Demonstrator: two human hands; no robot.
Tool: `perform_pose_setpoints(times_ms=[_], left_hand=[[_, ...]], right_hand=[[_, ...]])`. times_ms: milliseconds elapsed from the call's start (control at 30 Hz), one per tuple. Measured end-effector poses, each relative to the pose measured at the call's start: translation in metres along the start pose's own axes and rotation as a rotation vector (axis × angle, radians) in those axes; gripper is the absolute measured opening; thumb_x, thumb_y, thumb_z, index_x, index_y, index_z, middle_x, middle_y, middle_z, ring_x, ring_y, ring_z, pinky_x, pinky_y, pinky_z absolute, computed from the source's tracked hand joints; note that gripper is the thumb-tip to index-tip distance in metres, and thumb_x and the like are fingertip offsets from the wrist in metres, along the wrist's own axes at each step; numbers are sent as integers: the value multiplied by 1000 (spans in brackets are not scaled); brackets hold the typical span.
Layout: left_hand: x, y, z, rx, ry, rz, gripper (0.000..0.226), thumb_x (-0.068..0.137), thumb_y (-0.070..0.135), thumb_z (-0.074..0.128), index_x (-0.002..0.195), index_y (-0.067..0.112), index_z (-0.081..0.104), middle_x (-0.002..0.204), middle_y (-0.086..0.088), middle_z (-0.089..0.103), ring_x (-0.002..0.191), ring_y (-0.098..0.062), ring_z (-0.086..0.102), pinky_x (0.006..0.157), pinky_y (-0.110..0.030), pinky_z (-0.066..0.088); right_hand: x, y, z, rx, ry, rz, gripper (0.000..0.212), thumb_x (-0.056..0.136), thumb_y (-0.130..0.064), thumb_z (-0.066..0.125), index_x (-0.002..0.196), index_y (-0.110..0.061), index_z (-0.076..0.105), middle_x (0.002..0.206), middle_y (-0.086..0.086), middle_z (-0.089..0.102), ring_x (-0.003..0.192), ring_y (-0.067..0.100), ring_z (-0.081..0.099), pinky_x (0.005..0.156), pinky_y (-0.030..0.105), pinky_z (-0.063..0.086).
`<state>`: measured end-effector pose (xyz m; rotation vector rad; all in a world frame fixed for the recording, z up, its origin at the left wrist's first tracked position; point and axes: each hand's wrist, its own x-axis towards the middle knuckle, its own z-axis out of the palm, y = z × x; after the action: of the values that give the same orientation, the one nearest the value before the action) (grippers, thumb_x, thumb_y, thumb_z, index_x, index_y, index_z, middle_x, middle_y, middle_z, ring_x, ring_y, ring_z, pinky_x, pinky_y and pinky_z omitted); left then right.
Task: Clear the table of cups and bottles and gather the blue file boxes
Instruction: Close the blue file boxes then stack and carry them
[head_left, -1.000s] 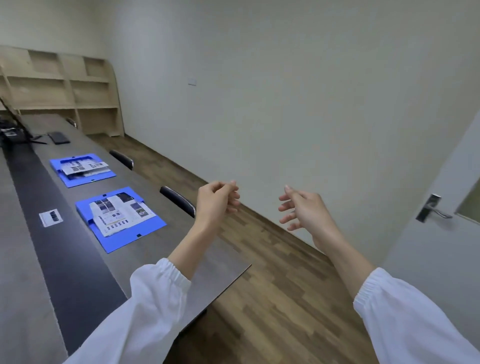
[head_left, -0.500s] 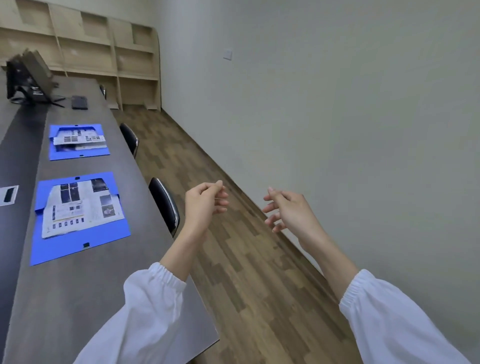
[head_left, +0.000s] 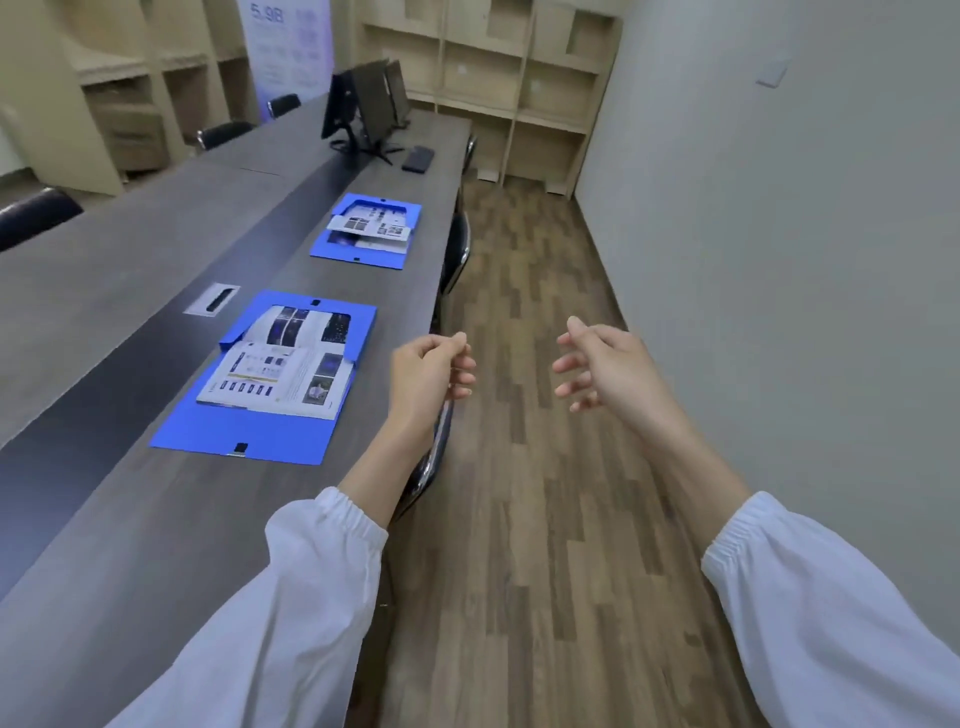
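Two blue file boxes lie open and flat on the long grey table (head_left: 156, 519), each with printed brochures on top. The near blue file box (head_left: 249, 436) is just left of my left hand (head_left: 426, 379); the far blue file box (head_left: 363, 254) lies further along the same edge. My left hand hovers over the table's right edge with fingers loosely curled and holds nothing. My right hand (head_left: 608, 369) floats over the wooden floor, fingers apart and empty. No cups or bottles are in sight.
Black chairs (head_left: 457, 249) are tucked under the table's right side, one right below my left forearm. Monitors (head_left: 363, 104) and a dark device (head_left: 418, 158) stand at the table's far end. Wooden shelves line the back wall. A floor aisle runs between table and right wall.
My view has swung left, from the wall and door to looking down the table's length. Both hands keep the same raised pose and hold nothing.
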<state>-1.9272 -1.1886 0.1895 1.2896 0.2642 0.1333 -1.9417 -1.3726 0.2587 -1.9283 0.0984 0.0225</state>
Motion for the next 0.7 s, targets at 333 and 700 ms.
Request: perform_pose_setpoints(times_ms=[333, 700], left_hand=[[111, 5, -17, 2, 470, -70, 12, 94, 10, 61, 88, 0, 66, 71, -9, 63, 58, -20, 55, 49, -24, 50], [286, -75, -129, -69, 946, -405, 7, 93, 4, 56, 100, 2, 57, 73, -9, 52, 63, -23, 56, 60, -32, 47]], right_hand=[[185, -9, 88, 31, -452, 2, 30, 100, -40, 53, 113, -14, 58, 88, 13, 69, 62, 26, 64, 45, 28, 49], [359, 16, 286, -298, -966, 40, 39, 100, -42, 52, 106, -7, 66, 86, 6, 69, 66, 20, 59, 62, 32, 54]])
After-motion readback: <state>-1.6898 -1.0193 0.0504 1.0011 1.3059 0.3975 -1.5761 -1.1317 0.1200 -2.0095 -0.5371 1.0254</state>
